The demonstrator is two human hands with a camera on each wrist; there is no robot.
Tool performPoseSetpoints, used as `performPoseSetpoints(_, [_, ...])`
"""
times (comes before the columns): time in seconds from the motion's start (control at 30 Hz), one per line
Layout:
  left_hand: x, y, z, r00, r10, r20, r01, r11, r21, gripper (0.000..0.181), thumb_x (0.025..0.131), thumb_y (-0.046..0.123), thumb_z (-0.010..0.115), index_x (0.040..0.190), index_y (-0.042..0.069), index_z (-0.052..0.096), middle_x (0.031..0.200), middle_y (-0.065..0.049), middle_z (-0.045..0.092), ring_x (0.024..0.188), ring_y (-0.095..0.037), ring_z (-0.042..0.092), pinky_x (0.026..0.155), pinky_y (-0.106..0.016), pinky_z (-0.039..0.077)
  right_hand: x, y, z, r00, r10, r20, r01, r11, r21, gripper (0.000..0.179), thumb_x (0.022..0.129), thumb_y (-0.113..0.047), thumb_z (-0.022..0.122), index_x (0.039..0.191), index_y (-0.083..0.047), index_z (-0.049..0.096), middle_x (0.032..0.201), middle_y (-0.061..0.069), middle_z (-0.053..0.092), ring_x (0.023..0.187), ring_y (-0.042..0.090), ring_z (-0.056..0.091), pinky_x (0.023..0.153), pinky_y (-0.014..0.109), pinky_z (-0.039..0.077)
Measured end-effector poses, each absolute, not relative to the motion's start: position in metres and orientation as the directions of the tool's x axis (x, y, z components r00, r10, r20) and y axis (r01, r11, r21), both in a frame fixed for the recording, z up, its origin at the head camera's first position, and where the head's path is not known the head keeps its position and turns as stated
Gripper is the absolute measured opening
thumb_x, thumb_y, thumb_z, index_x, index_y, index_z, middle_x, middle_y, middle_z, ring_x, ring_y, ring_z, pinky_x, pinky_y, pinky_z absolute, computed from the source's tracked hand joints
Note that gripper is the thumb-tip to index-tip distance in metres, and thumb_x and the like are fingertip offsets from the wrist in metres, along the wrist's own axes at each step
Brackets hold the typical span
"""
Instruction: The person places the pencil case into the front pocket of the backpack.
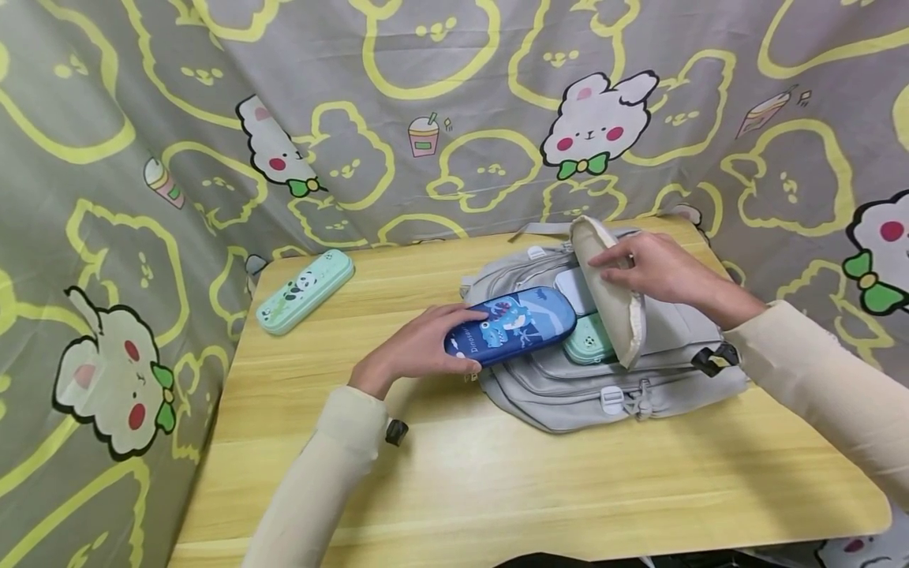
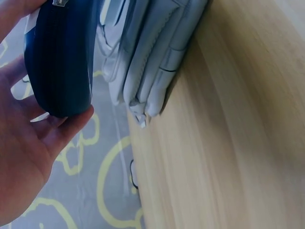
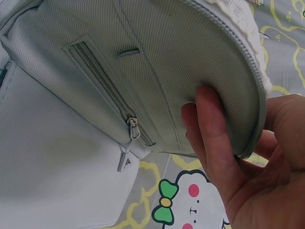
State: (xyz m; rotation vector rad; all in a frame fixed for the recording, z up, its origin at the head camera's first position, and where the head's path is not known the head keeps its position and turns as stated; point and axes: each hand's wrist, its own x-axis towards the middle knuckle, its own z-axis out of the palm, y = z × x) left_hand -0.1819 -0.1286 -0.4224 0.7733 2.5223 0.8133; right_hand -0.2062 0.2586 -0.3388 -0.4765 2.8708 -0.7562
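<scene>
My left hand [image 1: 424, 345] grips a dark blue pencil case [image 1: 521, 319] with a dinosaur print by its left end. The far end of the case overlaps the front of a grey backpack [image 1: 547, 394] lying on the table. In the left wrist view, the thumb and fingers wrap the pencil case [image 2: 62, 62] from both sides. My right hand [image 1: 656, 268] pinches the edge of the backpack's flap [image 1: 611, 308] and holds it raised. A mint green case [image 1: 589, 341] and a pale flat item [image 1: 572, 292] show inside the opening. The right wrist view shows a zipped pocket [image 3: 102, 90] on the flap.
A mint green pencil case [image 1: 305, 292] with a panda print lies at the table's back left. The wooden table [image 1: 454, 489] stands against patterned curtains [image 1: 461, 95] behind and to the left. White buckles [image 1: 611, 400] and straps hang at the backpack's near side.
</scene>
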Motion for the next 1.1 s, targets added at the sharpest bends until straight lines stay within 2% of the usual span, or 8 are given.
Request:
performPoseSetpoints(0.33, [-0.189,-0.108,-0.422,-0.720,0.671,-0.179,0.441,0.641,0.629,0.083,0.089,0.058,0.082,0.164,0.042,0.048,0.178,-0.008,0.034,0.161,-0.033,0.034,0.123,-0.062,0.040,-0.206,0.259,-0.339,-0.944,-0.320,-0.076,-0.232,0.811,-0.536,0.031,0.102,-0.008,0.074,0.132,-0.002,0.078,0.128,0.025,0.070,0.081,0.025,0.052,0.058,0.026,0.045])
performPoseSetpoints(0.53, [-0.190,-0.096,-0.425,-0.691,0.699,-0.183,0.467,0.625,0.626,0.084,0.091,0.056,0.081,0.165,0.040,0.047,0.178,-0.008,0.033,0.160,-0.033,0.034,0.124,-0.062,0.039,-0.207,0.259,-0.339,-0.946,-0.311,-0.087,-0.209,0.794,-0.571,0.032,0.103,-0.010,0.074,0.134,-0.003,0.077,0.132,0.025,0.069,0.063,0.018,0.045,0.057,0.027,0.043])
performPoseSetpoints(0.6, [-0.191,-0.093,-0.426,-0.684,0.706,-0.184,0.476,0.622,0.622,0.084,0.091,0.057,0.081,0.165,0.040,0.046,0.178,-0.008,0.033,0.160,-0.033,0.035,0.124,-0.061,0.040,-0.207,0.259,-0.338,-0.948,-0.304,-0.093,-0.196,0.790,-0.581,0.033,0.103,-0.012,0.074,0.135,-0.003,0.077,0.136,0.025,0.069,0.066,0.018,0.047,0.059,0.028,0.043])
performPoseSetpoints(0.73, [-0.193,-0.088,-0.430,-0.679,0.712,-0.179,0.485,0.619,0.618,0.084,0.090,0.059,0.080,0.165,0.040,0.046,0.178,-0.007,0.034,0.158,-0.032,0.036,0.124,-0.060,0.040,-0.209,0.259,-0.338,-0.951,-0.290,-0.105,-0.176,0.789,-0.588,0.034,0.104,-0.015,0.074,0.136,-0.004,0.076,0.144,0.026,0.067,0.091,0.024,0.055,0.066,0.027,0.044])
performPoseSetpoints(0.83, [-0.196,-0.084,-0.432,-0.674,0.717,-0.178,0.488,0.613,0.622,0.084,0.091,0.059,0.080,0.165,0.039,0.046,0.178,-0.008,0.033,0.158,-0.032,0.035,0.125,-0.059,0.038,-0.209,0.258,-0.337,-0.953,-0.282,-0.109,-0.167,0.790,-0.590,0.034,0.105,-0.016,0.074,0.137,-0.006,0.076,0.146,0.025,0.067,0.099,0.028,0.056,0.069,0.028,0.044])
performPoseSetpoints(1.0, [-0.200,-0.077,-0.433,-0.661,0.725,-0.195,0.482,0.609,0.630,0.083,0.092,0.059,0.079,0.166,0.040,0.045,0.179,-0.006,0.032,0.160,-0.032,0.032,0.127,-0.060,0.036,-0.210,0.257,-0.338,-0.955,-0.273,-0.119,-0.152,0.790,-0.594,0.035,0.105,-0.019,0.074,0.138,-0.007,0.076,0.146,0.025,0.067,0.097,0.026,0.055,0.070,0.029,0.043])
performPoseSetpoints(1.1, [-0.202,-0.071,-0.434,-0.657,0.726,-0.202,0.476,0.608,0.635,0.083,0.092,0.059,0.079,0.165,0.040,0.045,0.179,-0.005,0.032,0.161,-0.031,0.031,0.127,-0.059,0.036,-0.209,0.255,-0.339,-0.956,-0.262,-0.128,-0.136,0.788,-0.601,0.036,0.105,-0.020,0.074,0.139,-0.007,0.075,0.144,0.025,0.068,0.082,0.022,0.053,0.067,0.030,0.043])
